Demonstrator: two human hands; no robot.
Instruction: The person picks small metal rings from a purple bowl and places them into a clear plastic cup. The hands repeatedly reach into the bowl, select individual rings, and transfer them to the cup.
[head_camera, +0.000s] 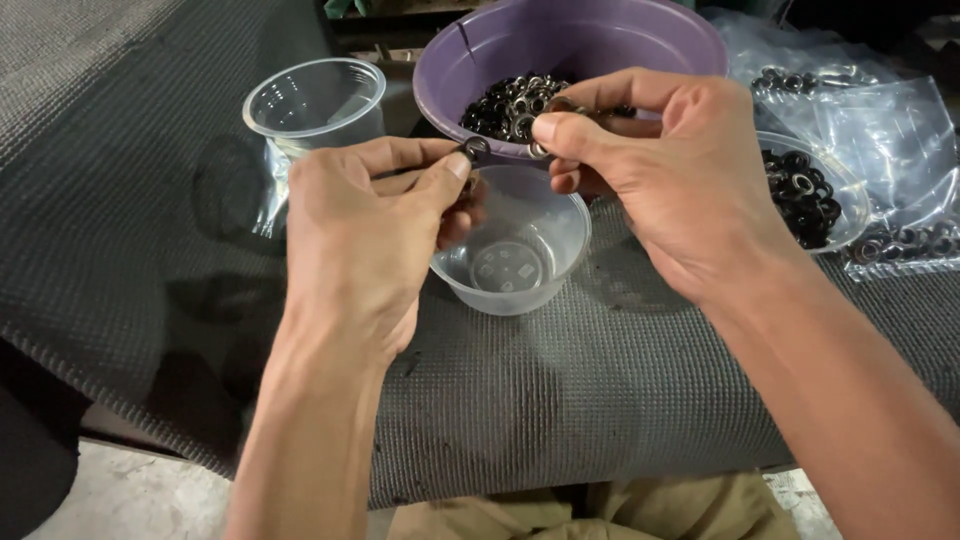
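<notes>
Farthest out to the left of my grip stands a clear plastic cup (315, 98), upright on the ribbed grey mat (560, 400) with nothing visible in it, well apart from either hand.

My left hand (360, 230) comes next. Its thumb and forefinger are pressed together on a small metal ring (476, 148), held up at the fingertips so the ring's face stays visible. I judge it sits that high to keep it directly over the small clear tub (515, 250), which stands just below and slightly right of the pinch and looks nearly bare inside.

Just right of that pinch, my right hand (660, 170) has its thumb and forefinger closed on another ring (540, 150), and there seem to be more pieces tucked under the curled fingers, though I cannot tell how many. The two pinches are near each other, not quite touching.

Behind both grips is the purple bowl (600, 40), heaped with dark and silvery rings (510, 105), close enough for a short reach. Further right of the right hand, a clear dish of rings (805, 195) and crinkled plastic bags (880, 110) lie on the mat.
</notes>
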